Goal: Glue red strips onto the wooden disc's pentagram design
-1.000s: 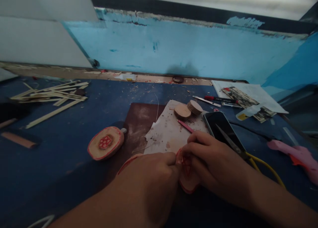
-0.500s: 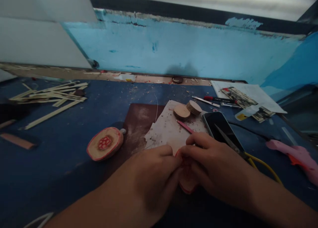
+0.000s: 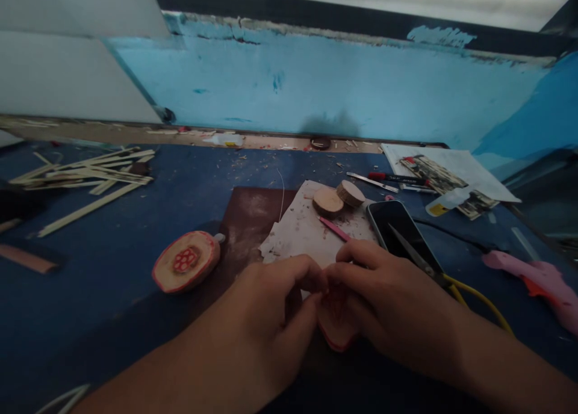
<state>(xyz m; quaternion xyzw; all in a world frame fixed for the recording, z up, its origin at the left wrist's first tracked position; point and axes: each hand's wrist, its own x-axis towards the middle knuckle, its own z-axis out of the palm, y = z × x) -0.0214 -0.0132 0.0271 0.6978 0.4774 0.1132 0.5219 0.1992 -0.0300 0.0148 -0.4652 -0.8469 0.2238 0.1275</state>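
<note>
A wood slice with a red-painted rim (image 3: 336, 334) is tilted between my hands, low in the middle. My right hand (image 3: 383, 287) is closed around its right side, covering much of its face. Thumb and forefinger of my left hand (image 3: 280, 312) come together in a pinch at the slice's upper left edge; whatever is between the tips is too small to make out. A pink slender tool (image 3: 333, 228) runs out from beyond my right fingers over the white paper (image 3: 293, 239); whether I hold it cannot be seen. Another red-rimmed wood slice (image 3: 185, 263) lies left.
Two plain wood discs (image 3: 327, 202) rest on the paper. At right are a phone (image 3: 397, 221), yellow-handled scissors (image 3: 474, 308), a pink glue gun (image 3: 533, 275) and a small glue bottle (image 3: 447, 203). Thin wooden sticks (image 3: 94, 173) are piled at the back left.
My left hand's thumb and forefinger have opened into a wider arch, their tips still at the slice. The red-rimmed slice shows a bit more on its left side. The view has shifted slightly.
</note>
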